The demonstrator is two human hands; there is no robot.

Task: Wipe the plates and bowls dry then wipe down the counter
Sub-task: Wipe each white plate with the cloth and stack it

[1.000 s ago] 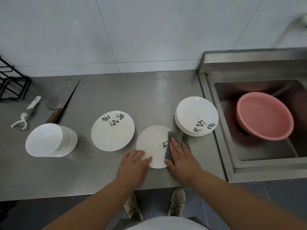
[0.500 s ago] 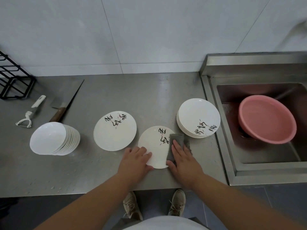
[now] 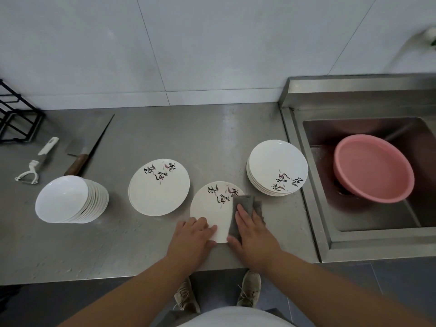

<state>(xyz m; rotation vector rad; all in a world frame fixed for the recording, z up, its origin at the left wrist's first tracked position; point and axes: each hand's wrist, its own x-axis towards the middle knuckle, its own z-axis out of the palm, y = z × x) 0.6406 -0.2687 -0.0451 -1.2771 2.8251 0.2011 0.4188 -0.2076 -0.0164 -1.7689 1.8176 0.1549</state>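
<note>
The fingers (image 3: 243, 214) of the right hand (image 3: 253, 234) lie straight and a little apart, pressing flat on a grey cloth (image 3: 246, 200). The cloth covers the right side of a white plate (image 3: 212, 208), so a part of the black writing on the plate is hidden, and the near part of the cloth is hidden under the palm. The fingers (image 3: 204, 227) of the left hand (image 3: 191, 239) lie close together and nearly straight on the near left rim of the same plate. I cannot tell if the thumb goes under the rim. The plate lies flat on the steel counter (image 3: 212, 138), near its front edge.

Just to the left there are more plates (image 3: 159, 187), and their edge looks like a low pile. To the right, near the sink (image 3: 330, 232), stands a higher pile of plates (image 3: 277, 168). Far left, a row of white bowls (image 3: 63, 199) leans on its side, so only the first bowl shows its inside.

Behind the bowls lie a knife (image 3: 87, 149) and a white peeler (image 3: 35, 161). A black wire rack (image 3: 14, 116) is cut off by the left border. In the sink a pink basin (image 3: 372, 168) stands tilted and hides part of the drain. The right border cuts off the sink.
</note>
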